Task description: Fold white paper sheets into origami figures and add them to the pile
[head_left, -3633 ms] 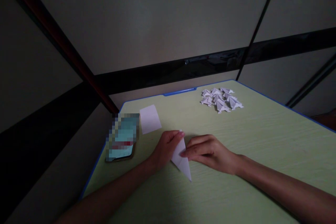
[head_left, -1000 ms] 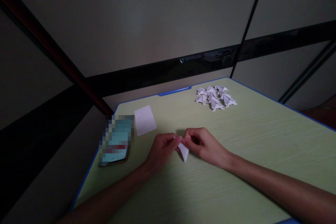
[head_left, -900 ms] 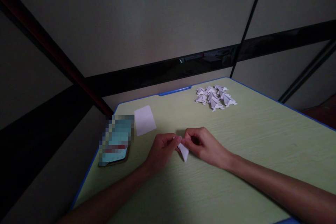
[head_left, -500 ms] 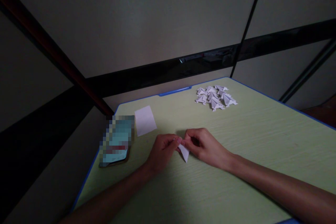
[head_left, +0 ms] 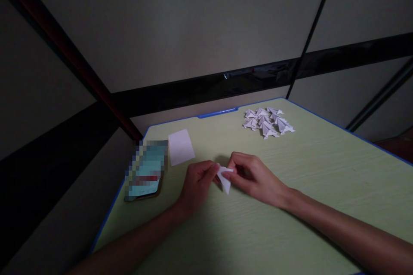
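Between my two hands is a small piece of folded white paper [head_left: 225,182], with a pointed end hanging toward me. My left hand [head_left: 198,182] pinches its left upper edge between thumb and fingers. On the other side my right hand [head_left: 254,176] grips the right part, its thumb lying across the paper. Fingers cover some of the folds, so the full shape is hidden. Farther back on the right sits a cluster of several white folded paper frogs [head_left: 267,123].
A flat sheet of white paper [head_left: 181,148] lies left of my hands, beside a phone [head_left: 146,172] with a blurred screen. The pale green table [head_left: 316,159] has a blue rim and a blue ledge [head_left: 218,113] at its far edge, near the panelled wall.
My right thumb has slid down and right, and more of the folded paper now shows, with a corner out to the right. The view has shifted slightly.
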`<action>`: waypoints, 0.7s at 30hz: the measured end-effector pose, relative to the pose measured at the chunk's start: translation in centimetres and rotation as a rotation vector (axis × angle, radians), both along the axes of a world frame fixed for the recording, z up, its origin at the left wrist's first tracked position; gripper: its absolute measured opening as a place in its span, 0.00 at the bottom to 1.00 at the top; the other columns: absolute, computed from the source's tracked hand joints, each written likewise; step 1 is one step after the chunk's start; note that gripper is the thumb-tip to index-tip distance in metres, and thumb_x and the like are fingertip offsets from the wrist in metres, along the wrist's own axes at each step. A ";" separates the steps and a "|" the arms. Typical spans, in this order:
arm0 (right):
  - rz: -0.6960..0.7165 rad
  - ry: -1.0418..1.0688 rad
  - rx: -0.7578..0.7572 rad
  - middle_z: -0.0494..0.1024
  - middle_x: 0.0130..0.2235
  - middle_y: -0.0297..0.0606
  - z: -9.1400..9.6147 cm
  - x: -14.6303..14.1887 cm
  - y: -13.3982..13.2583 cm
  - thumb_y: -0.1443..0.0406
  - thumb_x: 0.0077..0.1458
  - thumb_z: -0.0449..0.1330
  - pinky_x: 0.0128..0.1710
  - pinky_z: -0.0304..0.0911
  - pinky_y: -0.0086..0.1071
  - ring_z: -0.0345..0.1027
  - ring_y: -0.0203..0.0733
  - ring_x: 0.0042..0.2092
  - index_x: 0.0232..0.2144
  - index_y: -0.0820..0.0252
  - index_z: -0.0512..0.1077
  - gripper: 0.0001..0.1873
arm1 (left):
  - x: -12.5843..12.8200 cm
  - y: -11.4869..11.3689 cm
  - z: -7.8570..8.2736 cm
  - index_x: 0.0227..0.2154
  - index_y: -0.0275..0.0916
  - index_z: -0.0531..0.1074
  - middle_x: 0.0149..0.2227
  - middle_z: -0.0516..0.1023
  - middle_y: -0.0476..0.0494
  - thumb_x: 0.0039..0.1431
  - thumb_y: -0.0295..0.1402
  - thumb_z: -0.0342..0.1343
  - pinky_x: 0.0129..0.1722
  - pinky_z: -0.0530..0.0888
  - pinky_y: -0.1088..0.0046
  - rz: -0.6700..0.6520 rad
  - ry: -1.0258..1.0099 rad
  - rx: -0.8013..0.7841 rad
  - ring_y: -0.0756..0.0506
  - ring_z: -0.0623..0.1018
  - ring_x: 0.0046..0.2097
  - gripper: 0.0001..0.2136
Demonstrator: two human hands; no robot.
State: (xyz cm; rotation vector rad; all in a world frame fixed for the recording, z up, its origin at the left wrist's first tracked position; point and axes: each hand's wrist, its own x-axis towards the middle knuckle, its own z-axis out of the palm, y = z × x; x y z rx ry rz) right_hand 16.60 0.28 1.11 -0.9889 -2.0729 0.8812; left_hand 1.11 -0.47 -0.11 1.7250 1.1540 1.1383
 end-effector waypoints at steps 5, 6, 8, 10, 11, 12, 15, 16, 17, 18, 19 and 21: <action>-0.011 0.375 -0.203 0.62 0.23 0.30 -0.7 0.0 0.2 0.64 0.46 0.56 0.22 0.52 0.24 0.55 0.30 0.24 0.29 0.62 0.63 0.07 | 0.0 -0.1 0.0 0.17 0.34 0.68 0.18 0.66 0.50 0.53 0.33 0.45 0.21 0.63 0.80 0.022 -0.007 0.117 0.54 0.66 0.20 0.13; -0.014 0.436 -0.240 0.62 0.23 0.30 -0.8 0.0 0.3 0.64 0.45 0.57 0.22 0.52 0.24 0.55 0.29 0.24 0.30 0.62 0.63 0.09 | 0.0 -0.1 0.0 0.19 0.34 0.69 0.20 0.68 0.49 0.54 0.33 0.45 0.21 0.64 0.80 0.022 -0.012 0.127 0.54 0.67 0.21 0.13; -0.007 0.485 -0.297 0.63 0.22 0.29 -0.9 -0.1 0.5 0.64 0.43 0.59 0.22 0.51 0.24 0.55 0.29 0.23 0.29 0.62 0.64 0.10 | -0.1 0.0 -0.2 0.22 0.34 0.71 0.23 0.70 0.48 0.54 0.32 0.46 0.23 0.65 0.80 0.012 -0.010 0.152 0.53 0.69 0.23 0.12; 0.009 0.477 -0.316 0.62 0.22 0.30 -0.9 0.0 0.7 0.64 0.43 0.59 0.21 0.51 0.25 0.54 0.29 0.23 0.26 0.63 0.65 0.08 | -0.2 0.0 -0.3 0.20 0.35 0.71 0.24 0.72 0.46 0.53 0.32 0.46 0.26 0.66 0.79 0.006 0.009 0.190 0.52 0.71 0.26 0.12; 0.011 0.475 -0.308 0.63 0.22 0.30 -0.9 0.0 0.7 0.63 0.43 0.59 0.22 0.51 0.25 0.54 0.29 0.24 0.25 0.64 0.66 0.08 | -0.2 0.0 -0.3 0.20 0.35 0.72 0.25 0.73 0.46 0.53 0.32 0.47 0.27 0.66 0.78 0.005 0.021 0.210 0.51 0.71 0.27 0.12; 0.007 0.479 -0.293 0.63 0.23 0.31 -0.8 0.0 0.7 0.63 0.43 0.59 0.22 0.51 0.25 0.55 0.30 0.24 0.25 0.64 0.67 0.08 | -0.2 0.0 -0.3 0.19 0.35 0.72 0.25 0.73 0.46 0.53 0.31 0.47 0.28 0.66 0.78 -0.001 0.031 0.228 0.51 0.71 0.28 0.12; 0.001 0.496 -0.266 0.64 0.25 0.32 -0.7 0.2 0.8 0.63 0.42 0.59 0.24 0.52 0.26 0.56 0.31 0.26 0.23 0.64 0.68 0.08 | -0.1 -0.1 0.0 0.20 0.36 0.72 0.25 0.74 0.47 0.53 0.30 0.47 0.29 0.66 0.78 -0.026 0.046 0.251 0.51 0.71 0.28 0.12; 0.005 0.497 -0.266 0.64 0.25 0.32 -0.7 0.2 0.8 0.63 0.42 0.60 0.24 0.52 0.27 0.56 0.31 0.26 0.23 0.64 0.68 0.08 | -0.1 -0.1 0.0 0.19 0.36 0.72 0.25 0.73 0.47 0.53 0.29 0.47 0.29 0.66 0.78 -0.030 0.050 0.250 0.51 0.71 0.28 0.12; 0.009 0.498 -0.267 0.64 0.24 0.32 -0.6 0.2 0.8 0.63 0.42 0.60 0.24 0.52 0.27 0.57 0.31 0.26 0.22 0.63 0.68 0.08 | -0.1 -0.1 0.1 0.19 0.36 0.71 0.25 0.73 0.47 0.53 0.29 0.47 0.29 0.66 0.78 -0.031 0.053 0.249 0.51 0.71 0.28 0.12; 0.013 0.497 -0.266 0.64 0.24 0.32 -0.6 0.3 0.9 0.63 0.41 0.60 0.24 0.52 0.27 0.57 0.31 0.26 0.21 0.63 0.68 0.08 | 0.0 -0.2 0.1 0.19 0.36 0.71 0.24 0.73 0.47 0.53 0.30 0.47 0.29 0.66 0.78 -0.030 0.057 0.245 0.51 0.71 0.28 0.12; 0.019 0.495 -0.265 0.64 0.24 0.32 -0.5 0.3 0.9 0.63 0.41 0.60 0.24 0.52 0.27 0.57 0.31 0.26 0.21 0.63 0.68 0.07 | 0.0 -0.2 0.2 0.19 0.36 0.71 0.24 0.73 0.47 0.53 0.30 0.46 0.28 0.66 0.78 -0.029 0.062 0.242 0.51 0.71 0.27 0.12; 0.029 0.492 -0.266 0.65 0.23 0.32 -0.5 0.4 0.9 0.64 0.41 0.60 0.25 0.52 0.27 0.57 0.31 0.25 0.19 0.63 0.69 0.07 | 0.0 -0.3 0.2 0.19 0.36 0.71 0.23 0.73 0.47 0.53 0.30 0.46 0.28 0.66 0.78 -0.031 0.068 0.235 0.51 0.71 0.27 0.12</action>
